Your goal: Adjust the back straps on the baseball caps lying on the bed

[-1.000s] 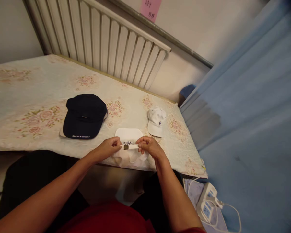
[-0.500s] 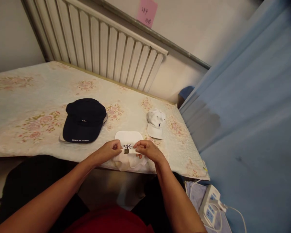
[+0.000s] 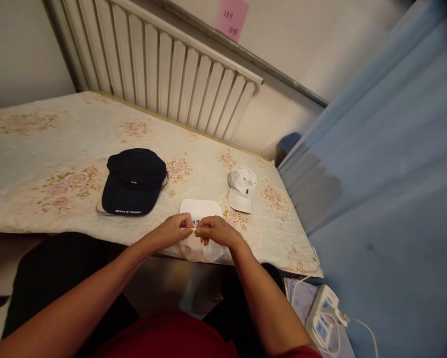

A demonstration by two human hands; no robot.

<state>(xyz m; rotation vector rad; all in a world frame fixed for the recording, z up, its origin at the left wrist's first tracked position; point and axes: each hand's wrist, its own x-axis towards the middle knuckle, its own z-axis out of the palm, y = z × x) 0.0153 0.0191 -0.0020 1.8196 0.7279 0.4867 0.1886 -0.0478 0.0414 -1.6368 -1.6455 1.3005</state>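
Note:
A white cap (image 3: 200, 206) with dark lettering lies at the front edge of the bed, brim pointing away from me. My left hand (image 3: 177, 228) pinches its back strap from the left. From the right, my right hand (image 3: 213, 230) pinches the same strap, the fingertips of both hands nearly meeting. The buckle is hidden by my fingers, and the lettering is partly covered. To the left sits a dark navy cap (image 3: 136, 179) with white words on its brim; a pale brim edge shows beneath it. A smaller white cap (image 3: 242, 189) with a dark emblem rests to the right.
A flowered cover (image 3: 77, 134) spreads over the bed. Behind it stand a radiator (image 3: 171, 74) and a wall with a pink note (image 3: 232, 20). A blue curtain (image 3: 376, 199) hangs on the right. A power strip (image 3: 322, 318) with cords lies at lower right.
My hands have come closer together along the strap, and the right one moved left. The metal buckle that showed between them is now covered. The view has shifted slightly.

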